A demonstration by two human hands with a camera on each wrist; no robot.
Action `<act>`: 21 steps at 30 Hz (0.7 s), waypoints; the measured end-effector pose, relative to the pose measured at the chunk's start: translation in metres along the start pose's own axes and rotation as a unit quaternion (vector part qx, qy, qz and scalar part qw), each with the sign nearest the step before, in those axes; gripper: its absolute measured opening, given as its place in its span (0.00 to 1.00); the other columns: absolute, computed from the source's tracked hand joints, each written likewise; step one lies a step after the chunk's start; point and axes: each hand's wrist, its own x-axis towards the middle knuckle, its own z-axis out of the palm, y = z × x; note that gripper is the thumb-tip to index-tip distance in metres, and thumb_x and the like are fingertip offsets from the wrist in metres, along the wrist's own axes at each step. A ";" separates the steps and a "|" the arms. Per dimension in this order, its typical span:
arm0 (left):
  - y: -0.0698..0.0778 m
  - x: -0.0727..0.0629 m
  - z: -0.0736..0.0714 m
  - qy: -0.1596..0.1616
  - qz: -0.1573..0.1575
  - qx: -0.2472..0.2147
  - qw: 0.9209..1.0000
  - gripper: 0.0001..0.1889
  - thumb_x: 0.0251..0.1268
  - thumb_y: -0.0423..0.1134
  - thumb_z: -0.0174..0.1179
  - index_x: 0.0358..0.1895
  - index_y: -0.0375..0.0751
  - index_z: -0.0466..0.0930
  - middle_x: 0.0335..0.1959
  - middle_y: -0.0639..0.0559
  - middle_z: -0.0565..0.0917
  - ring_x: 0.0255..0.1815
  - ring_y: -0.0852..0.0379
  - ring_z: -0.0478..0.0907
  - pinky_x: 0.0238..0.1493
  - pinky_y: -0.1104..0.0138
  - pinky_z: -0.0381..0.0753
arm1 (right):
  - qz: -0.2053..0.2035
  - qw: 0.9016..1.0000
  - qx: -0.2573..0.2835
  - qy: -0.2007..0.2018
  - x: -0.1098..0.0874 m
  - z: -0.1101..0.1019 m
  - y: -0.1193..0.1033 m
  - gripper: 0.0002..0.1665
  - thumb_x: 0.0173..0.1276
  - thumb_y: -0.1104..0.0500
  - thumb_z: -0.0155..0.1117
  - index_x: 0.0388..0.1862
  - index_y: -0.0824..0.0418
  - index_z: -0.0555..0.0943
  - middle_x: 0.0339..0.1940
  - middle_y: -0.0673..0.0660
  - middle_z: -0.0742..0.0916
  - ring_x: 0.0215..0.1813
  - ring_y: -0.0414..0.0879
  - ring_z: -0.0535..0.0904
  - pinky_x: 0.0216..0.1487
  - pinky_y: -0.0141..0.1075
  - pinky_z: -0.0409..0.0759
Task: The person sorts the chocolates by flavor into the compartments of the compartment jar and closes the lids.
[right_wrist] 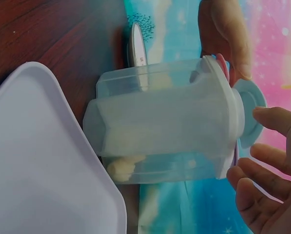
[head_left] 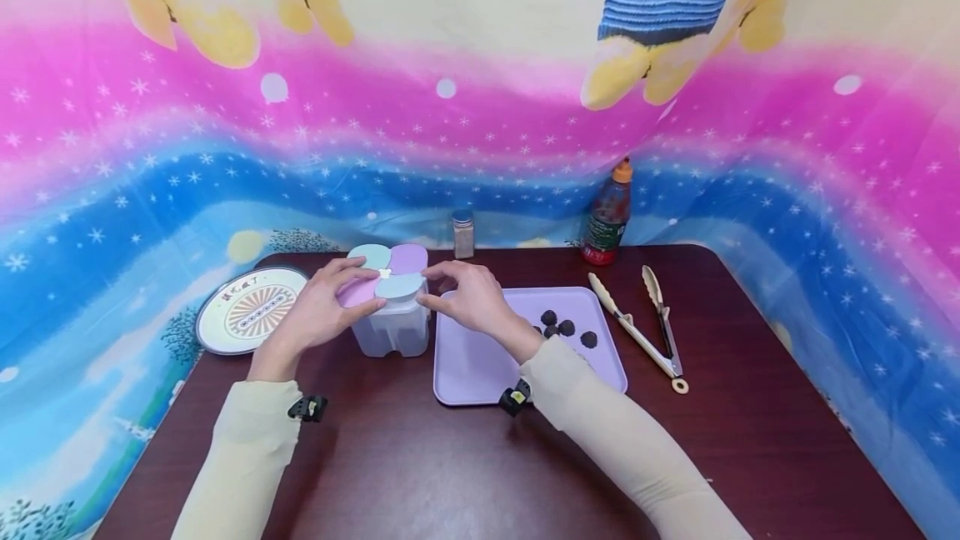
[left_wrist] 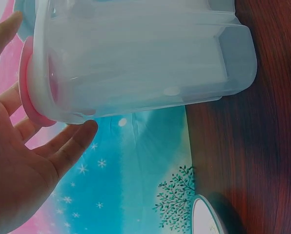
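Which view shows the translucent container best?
Right wrist: the container sits large, side-on, uncropped. Left wrist is close but cuts it off at the top; head shows it smaller, coloured lids uppermost.

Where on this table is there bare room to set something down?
Bare table lies in front of the lavender tray, between the sleeves, and right of the tongs, out to the table's right edge. It is crowded at back left, where the patterned plate, the four-lidded plastic container, the left hand and the right hand bunch together.
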 end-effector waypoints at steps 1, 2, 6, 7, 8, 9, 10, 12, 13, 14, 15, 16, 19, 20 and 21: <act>0.000 0.000 0.000 0.000 0.000 -0.003 1.000 0.28 0.64 0.57 0.65 0.64 0.48 0.79 0.75 0.42 0.68 0.76 0.33 0.59 0.70 0.39 0.62 | 0.000 1.000 0.002 0.004 -0.001 -0.002 0.001 0.25 0.61 0.44 0.74 0.56 0.48 0.85 0.47 0.50 0.90 0.47 0.45 0.87 0.44 0.38 0.82; -0.001 0.000 0.000 0.001 0.001 -0.006 1.000 0.27 0.66 0.57 0.63 0.63 0.48 0.79 0.74 0.42 0.68 0.76 0.34 0.59 0.71 0.39 0.61 | -0.002 1.000 0.002 0.007 -0.002 -0.003 0.002 0.24 0.61 0.44 0.74 0.56 0.48 0.85 0.46 0.51 0.90 0.46 0.44 0.87 0.44 0.38 0.82; -0.002 0.000 0.000 0.007 0.008 -0.021 1.000 0.23 0.73 0.54 0.55 0.62 0.45 0.80 0.73 0.40 0.69 0.76 0.33 0.60 0.73 0.38 0.58 | -0.007 1.000 0.001 0.016 -0.005 -0.009 0.006 0.23 0.62 0.46 0.73 0.56 0.49 0.85 0.45 0.52 0.91 0.44 0.44 0.87 0.44 0.39 0.81; -0.002 0.000 0.000 0.009 0.010 -0.024 1.000 0.23 0.74 0.53 0.54 0.61 0.44 0.81 0.73 0.40 0.70 0.75 0.33 0.61 0.73 0.38 0.57 | -0.005 1.000 0.000 0.016 -0.005 -0.011 0.008 0.23 0.62 0.46 0.73 0.55 0.49 0.85 0.45 0.52 0.91 0.44 0.43 0.86 0.44 0.39 0.81; -0.002 0.001 0.000 0.012 0.010 -0.027 1.000 0.22 0.75 0.53 0.53 0.61 0.43 0.81 0.72 0.40 0.70 0.75 0.33 0.61 0.74 0.39 0.57 | -0.002 1.000 0.001 0.016 -0.006 -0.012 0.009 0.23 0.62 0.47 0.73 0.55 0.49 0.85 0.45 0.51 0.91 0.43 0.43 0.86 0.44 0.39 0.81; -0.002 0.001 -0.001 0.014 0.010 -0.029 0.999 0.23 0.75 0.53 0.52 0.60 0.42 0.81 0.72 0.40 0.71 0.75 0.33 0.61 0.74 0.39 0.57 | 0.001 1.000 0.002 0.015 -0.007 -0.014 0.010 0.23 0.62 0.47 0.73 0.56 0.49 0.85 0.45 0.50 0.91 0.43 0.43 0.86 0.44 0.38 0.81; -0.001 0.001 -0.001 0.016 0.010 -0.029 0.999 0.23 0.76 0.52 0.51 0.60 0.41 0.81 0.72 0.40 0.71 0.75 0.33 0.62 0.74 0.39 0.58 | 0.004 1.000 0.002 0.015 -0.008 -0.016 0.012 0.23 0.62 0.46 0.73 0.55 0.49 0.85 0.46 0.49 0.91 0.43 0.42 0.86 0.44 0.38 0.81; -0.001 0.002 -0.001 0.019 0.008 -0.030 0.999 0.23 0.76 0.52 0.50 0.60 0.39 0.81 0.71 0.40 0.72 0.75 0.34 0.62 0.74 0.39 0.58 | 0.008 1.000 0.004 0.015 -0.010 -0.019 0.015 0.23 0.62 0.46 0.73 0.56 0.49 0.85 0.46 0.48 0.90 0.43 0.42 0.86 0.44 0.38 0.81; -0.001 0.002 -0.001 0.020 0.008 -0.029 0.999 0.24 0.76 0.52 0.50 0.60 0.38 0.81 0.71 0.41 0.72 0.75 0.34 0.63 0.74 0.39 0.59 | 0.010 1.000 0.005 0.016 -0.011 -0.021 0.017 0.23 0.62 0.46 0.73 0.56 0.50 0.85 0.47 0.48 0.90 0.43 0.42 0.86 0.44 0.38 0.81; -0.001 0.002 -0.001 0.022 0.007 -0.028 0.999 0.24 0.77 0.52 0.49 0.59 0.38 0.81 0.71 0.41 0.72 0.74 0.34 0.63 0.73 0.40 0.59 | 0.011 1.000 0.005 0.017 -0.012 -0.022 0.019 0.23 0.62 0.46 0.72 0.56 0.50 0.85 0.47 0.48 0.90 0.43 0.42 0.86 0.44 0.38 0.81; -0.001 0.002 -0.001 0.023 0.008 -0.027 0.999 0.24 0.77 0.52 0.48 0.59 0.37 0.81 0.71 0.40 0.72 0.74 0.34 0.63 0.73 0.39 0.59 | 0.012 1.000 0.006 0.018 -0.013 -0.024 0.022 0.23 0.63 0.46 0.72 0.56 0.51 0.85 0.47 0.48 0.90 0.43 0.42 0.86 0.43 0.38 0.81; -0.001 0.002 0.000 0.024 0.008 -0.025 0.999 0.24 0.78 0.52 0.48 0.59 0.37 0.82 0.71 0.40 0.73 0.74 0.34 0.64 0.73 0.39 0.60 | 0.013 1.000 0.007 0.019 -0.014 -0.026 0.024 0.23 0.63 0.46 0.72 0.56 0.51 0.85 0.47 0.47 0.90 0.43 0.42 0.86 0.43 0.37 0.82; -0.001 0.002 0.000 0.026 0.005 -0.025 0.999 0.25 0.78 0.53 0.47 0.58 0.37 0.82 0.70 0.40 0.73 0.73 0.34 0.64 0.73 0.40 0.60 | 0.019 1.000 0.008 0.023 -0.019 -0.032 0.031 0.23 0.63 0.46 0.72 0.56 0.51 0.85 0.48 0.48 0.90 0.43 0.42 0.85 0.42 0.38 0.82; -0.001 0.003 0.000 0.026 0.004 -0.025 0.999 0.25 0.78 0.53 0.47 0.58 0.37 0.82 0.70 0.40 0.73 0.74 0.35 0.64 0.73 0.40 0.60 | 0.021 0.999 0.006 0.024 -0.020 -0.034 0.034 0.23 0.63 0.46 0.72 0.56 0.51 0.85 0.48 0.47 0.90 0.43 0.41 0.85 0.42 0.38 0.83; -0.001 0.003 0.000 0.025 0.003 -0.025 0.999 0.25 0.78 0.53 0.47 0.58 0.37 0.82 0.70 0.40 0.73 0.74 0.35 0.64 0.73 0.40 0.60 | 0.023 0.999 0.003 0.025 -0.022 -0.036 0.036 0.22 0.64 0.46 0.72 0.56 0.50 0.85 0.48 0.47 0.90 0.42 0.41 0.85 0.42 0.38 0.83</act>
